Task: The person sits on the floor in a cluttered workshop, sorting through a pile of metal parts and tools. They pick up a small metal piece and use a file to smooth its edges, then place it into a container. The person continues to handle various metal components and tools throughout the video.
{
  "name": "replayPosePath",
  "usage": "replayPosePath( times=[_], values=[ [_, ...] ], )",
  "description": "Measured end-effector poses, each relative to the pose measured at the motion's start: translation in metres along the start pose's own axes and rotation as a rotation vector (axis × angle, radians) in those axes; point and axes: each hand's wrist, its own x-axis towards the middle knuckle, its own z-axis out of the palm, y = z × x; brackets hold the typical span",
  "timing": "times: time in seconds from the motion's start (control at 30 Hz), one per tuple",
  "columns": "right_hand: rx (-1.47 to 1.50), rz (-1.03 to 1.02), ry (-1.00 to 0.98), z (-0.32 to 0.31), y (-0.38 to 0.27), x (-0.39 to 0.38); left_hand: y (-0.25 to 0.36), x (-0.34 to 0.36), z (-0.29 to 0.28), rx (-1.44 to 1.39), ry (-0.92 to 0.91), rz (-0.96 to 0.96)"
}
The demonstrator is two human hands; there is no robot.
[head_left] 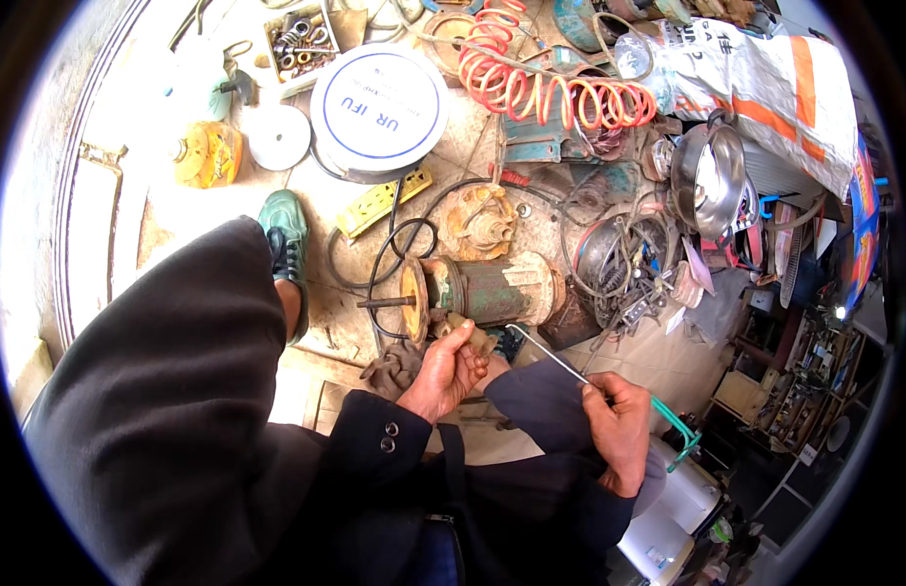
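- Head view, my only feed: I set the clock dial on the rusty green motor (497,293), which lies on its side mid-view, its shaft (383,303) pointing to 9 o'clock.
- At 7 o'clock I see the left hand (443,376), thumb and fingers narrowed on a tan piece (480,342) at the motor's lower side; whether that piece is fixed there, I cannot tell.
- Between 4 and 5 o'clock the right hand (617,425) is closed around a thin silver rod (551,354), whose hooked tip reaches near the tan piece. A green frame (679,422) sticks out past the fist, which hides how they join.
- Around the motor I have a rusty casting (480,223) at 12, a steel bowl (709,181) at 2, a grey cloth (392,369) at 8 and a yellow power strip (385,202) at 10.
- Farther out, a white round lid (380,105) sits at 11.
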Motion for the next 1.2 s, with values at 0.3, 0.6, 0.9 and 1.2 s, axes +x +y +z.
replayPosePath(
  times=[0.3,0.6,0.9,1.2],
  values=[
    [0.096,-0.121,0.167,0.015,-0.011,-0.012,0.002,0.001,0.001,-0.031,-0.008,0.004],
    [0.161,-0.371,0.018,0.104,0.005,0.019,0.001,0.0,0.003,-0.007,-0.05,0.031],
    [0.201,-0.295,-0.058,0.115,0.008,0.025,-0.003,0.006,-0.007,-0.015,-0.07,0.052],
    [0.18,-0.244,-0.062,0.122,0.005,0.031,-0.012,0.002,-0.011,-0.059,-0.041,0.056]
  ],
)
